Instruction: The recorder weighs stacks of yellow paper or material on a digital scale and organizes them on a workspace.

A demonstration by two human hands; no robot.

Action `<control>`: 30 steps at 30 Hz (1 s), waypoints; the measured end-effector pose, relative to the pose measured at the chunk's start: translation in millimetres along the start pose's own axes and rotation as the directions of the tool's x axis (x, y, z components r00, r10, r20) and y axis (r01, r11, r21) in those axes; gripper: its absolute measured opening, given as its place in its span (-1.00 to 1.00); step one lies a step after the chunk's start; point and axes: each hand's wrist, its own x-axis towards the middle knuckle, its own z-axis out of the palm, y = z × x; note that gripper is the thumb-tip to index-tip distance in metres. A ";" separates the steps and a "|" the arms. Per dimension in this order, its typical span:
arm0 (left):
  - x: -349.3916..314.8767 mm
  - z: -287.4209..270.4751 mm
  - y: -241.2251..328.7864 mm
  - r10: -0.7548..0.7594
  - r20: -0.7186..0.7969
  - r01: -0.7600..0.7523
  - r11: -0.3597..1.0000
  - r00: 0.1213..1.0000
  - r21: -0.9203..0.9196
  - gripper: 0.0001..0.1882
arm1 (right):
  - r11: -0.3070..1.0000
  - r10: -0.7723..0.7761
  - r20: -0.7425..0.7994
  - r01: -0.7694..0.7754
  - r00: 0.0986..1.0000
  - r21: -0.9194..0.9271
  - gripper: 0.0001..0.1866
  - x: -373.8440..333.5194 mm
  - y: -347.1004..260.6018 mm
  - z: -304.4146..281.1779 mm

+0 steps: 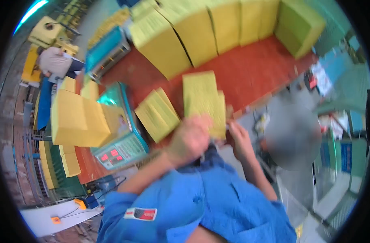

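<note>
On the red table [249, 69] in front of me, a stack of yellow paper [200, 91] lies with its layers slightly out of line. My left hand [193, 137] is closed in a fist over the near left part of this stack; motion blur hides what it holds. By the stack's near right corner, my right hand [240, 139] has its fingers pinched together, and whatever is between them is too small to name. Left of the stack lies a smaller, fanned bundle of yellow paper [157, 115].
A teal scale [122, 152] with a lit display bears a tall yellow stack [77, 117]. Large yellow blocks [164, 48] line the table's far side, beside a teal-topped device [108, 52]. Another person [55, 62] is at the far left. A round grey shape [292, 135] is at right.
</note>
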 end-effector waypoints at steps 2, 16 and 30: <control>-20.7 5.8 7.6 0.001 0.053 0.003 0.996 0.999 -0.090 -0.83 | 0.973 -0.091 -0.029 0.083 0.995 -0.215 -0.57 11.2 18.3 1.3; -105.4 -127.3 2.3 -0.802 0.498 0.517 -0.287 0.331 -0.806 -0.74 | 0.877 -0.195 0.238 0.278 0.951 -0.392 -0.65 -37.7 -10.9 153.4; -166.3 -440.0 -126.5 -0.908 -0.171 0.608 0.387 0.383 -0.693 -0.74 | 0.643 -0.347 0.676 0.690 0.650 -0.333 -0.50 73.5 -60.6 489.7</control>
